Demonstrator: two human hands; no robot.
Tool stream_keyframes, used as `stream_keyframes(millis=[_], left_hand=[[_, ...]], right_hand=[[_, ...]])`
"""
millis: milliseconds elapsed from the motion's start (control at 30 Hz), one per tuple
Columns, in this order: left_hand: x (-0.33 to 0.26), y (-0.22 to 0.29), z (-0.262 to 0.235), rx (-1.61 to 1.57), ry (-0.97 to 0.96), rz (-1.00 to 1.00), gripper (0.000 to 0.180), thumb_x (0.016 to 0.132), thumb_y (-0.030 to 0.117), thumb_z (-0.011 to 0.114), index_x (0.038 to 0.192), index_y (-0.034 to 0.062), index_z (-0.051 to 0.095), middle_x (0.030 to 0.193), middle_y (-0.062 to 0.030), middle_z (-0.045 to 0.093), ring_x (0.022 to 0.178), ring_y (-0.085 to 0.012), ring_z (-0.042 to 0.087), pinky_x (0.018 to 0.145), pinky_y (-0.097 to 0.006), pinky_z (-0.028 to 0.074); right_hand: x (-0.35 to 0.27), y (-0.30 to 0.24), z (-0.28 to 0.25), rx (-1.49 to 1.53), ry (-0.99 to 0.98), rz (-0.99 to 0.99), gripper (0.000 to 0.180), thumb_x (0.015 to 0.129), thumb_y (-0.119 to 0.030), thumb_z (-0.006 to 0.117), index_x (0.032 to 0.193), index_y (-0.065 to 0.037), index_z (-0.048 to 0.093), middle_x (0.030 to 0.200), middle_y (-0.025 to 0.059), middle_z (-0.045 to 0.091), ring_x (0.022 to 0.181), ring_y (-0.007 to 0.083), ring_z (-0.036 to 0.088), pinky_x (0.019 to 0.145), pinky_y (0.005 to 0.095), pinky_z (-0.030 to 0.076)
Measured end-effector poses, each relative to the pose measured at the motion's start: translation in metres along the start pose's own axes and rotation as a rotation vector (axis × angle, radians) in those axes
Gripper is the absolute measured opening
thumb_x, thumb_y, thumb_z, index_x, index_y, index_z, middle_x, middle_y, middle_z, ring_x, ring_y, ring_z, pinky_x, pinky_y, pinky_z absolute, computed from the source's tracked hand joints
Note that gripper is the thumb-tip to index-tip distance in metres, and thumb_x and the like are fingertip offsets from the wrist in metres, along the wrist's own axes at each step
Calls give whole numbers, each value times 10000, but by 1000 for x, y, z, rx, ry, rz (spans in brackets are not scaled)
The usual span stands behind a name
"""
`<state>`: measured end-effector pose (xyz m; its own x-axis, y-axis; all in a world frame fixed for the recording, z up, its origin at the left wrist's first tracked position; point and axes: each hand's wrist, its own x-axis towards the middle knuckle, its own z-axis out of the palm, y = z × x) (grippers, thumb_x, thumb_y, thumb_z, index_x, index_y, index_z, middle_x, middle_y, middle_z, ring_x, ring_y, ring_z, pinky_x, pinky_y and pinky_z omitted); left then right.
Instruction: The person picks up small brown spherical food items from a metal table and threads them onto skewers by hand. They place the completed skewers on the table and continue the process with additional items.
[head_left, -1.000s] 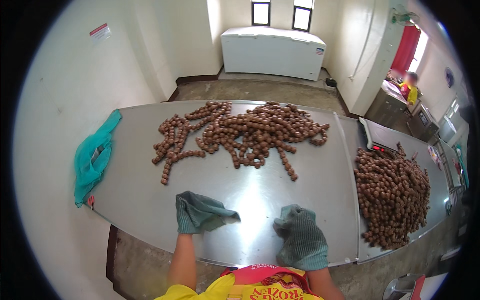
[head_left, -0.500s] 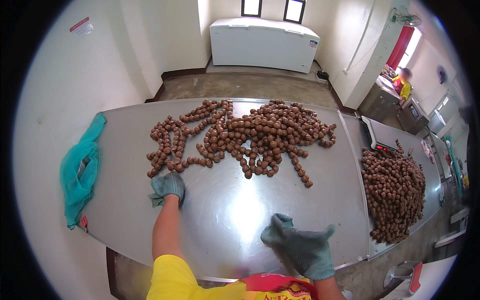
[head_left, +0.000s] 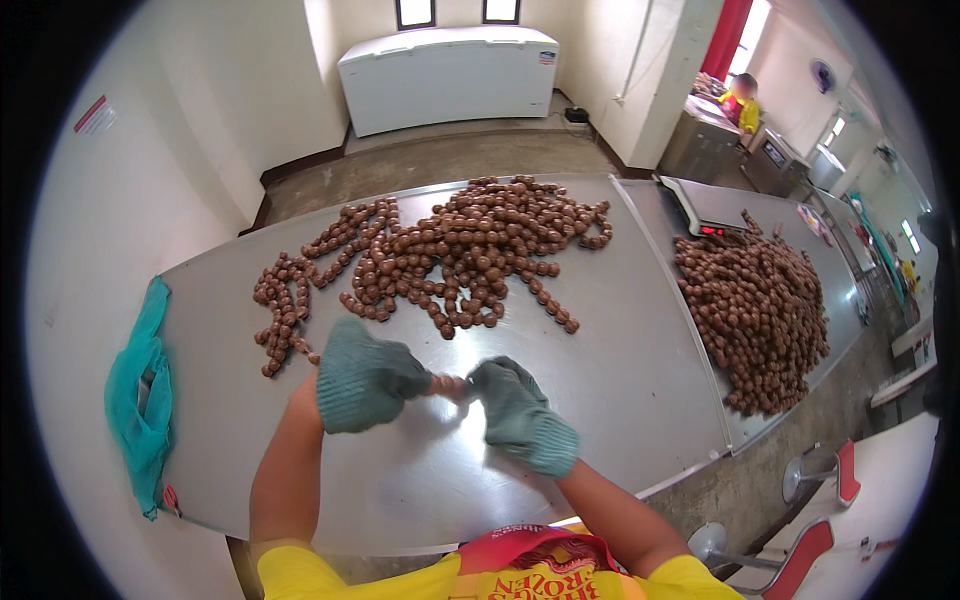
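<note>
A heap of small round brown sausage links (head_left: 480, 235) lies on the metal table (head_left: 560, 440), its strings looping out to the left. Both my hands wear grey-green knit gloves. In front of the heap, my left hand (head_left: 368, 378) is closed on a short string of sausage links (head_left: 447, 385). My right hand (head_left: 520, 412) is closed on the other end of this string, which is stretched level between the hands and partly blurred. The gloves hide the string's ends. A loose strand (head_left: 285, 310) runs along the table just beyond my left hand.
On the adjoining table to the right sit a larger pile of sausage links (head_left: 755, 315) and a scale (head_left: 710, 205). Teal netting (head_left: 140, 400) and red-handled scissors (head_left: 170, 497) lie at the left edge. A white chest freezer (head_left: 450, 80) stands beyond; a person (head_left: 740, 105) is far right.
My left hand has come back from the strand's near end, and my right hand has moved in and closed. A short string of links is now between them. The view has shifted right.
</note>
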<state>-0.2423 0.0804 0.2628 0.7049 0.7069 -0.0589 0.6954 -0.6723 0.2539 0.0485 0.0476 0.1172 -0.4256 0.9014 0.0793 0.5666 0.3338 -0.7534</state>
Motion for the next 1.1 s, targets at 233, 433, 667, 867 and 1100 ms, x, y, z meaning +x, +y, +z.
stream_keyframes(millis=[233, 433, 667, 867, 1100], left_hand=[[11, 35, 20, -45, -13, 180, 410, 980, 62, 876, 1294, 302, 982, 1115, -55, 859, 1042, -359, 781, 999, -505, 632], [3, 28, 51, -114, -54, 154, 312, 847, 50, 909, 1129, 182, 934, 1161, -72, 855, 1104, -405, 777, 996, -519, 636], [20, 39, 92, -212, 49, 174, 336, 748, 40, 971, 1057, 132, 876, 1200, -112, 833, 1093, -414, 784, 981, -516, 640], [17, 62, 119, -267, 254, 63, 252, 893, -46, 895, 1115, 72, 873, 1163, -135, 839, 1055, -364, 797, 956, -474, 646], [17, 129, 176, -812, 9, -464, 183, 1065, 52, 865, 1196, 78, 740, 1104, -83, 717, 1041, -220, 666, 972, -375, 597]], right_hand=[[-38, 56, 59, 332, -158, 241, 465, 1259, -494, 661, 1143, -74, 825, 916, -36, 703, 834, 237, 648, 874, 463, 607], [-113, 74, 5, -124, -323, -228, 287, 1198, -323, 685, 1316, -71, 756, 1188, 144, 761, 1082, 405, 739, 1005, 528, 579], [-134, 89, 1, -113, -104, 1, 230, 1124, -213, 715, 1176, -9, 809, 1214, 272, 726, 1178, 466, 704, 1100, 585, 576], [-156, 84, 0, 147, -128, 47, 198, 1083, -157, 759, 1185, 6, 806, 1147, 248, 732, 1127, 383, 730, 1036, 495, 626], [-150, 47, -22, 641, 140, 448, 269, 1174, -251, 716, 1034, -22, 725, 728, 154, 703, 631, 249, 743, 654, 437, 640]])
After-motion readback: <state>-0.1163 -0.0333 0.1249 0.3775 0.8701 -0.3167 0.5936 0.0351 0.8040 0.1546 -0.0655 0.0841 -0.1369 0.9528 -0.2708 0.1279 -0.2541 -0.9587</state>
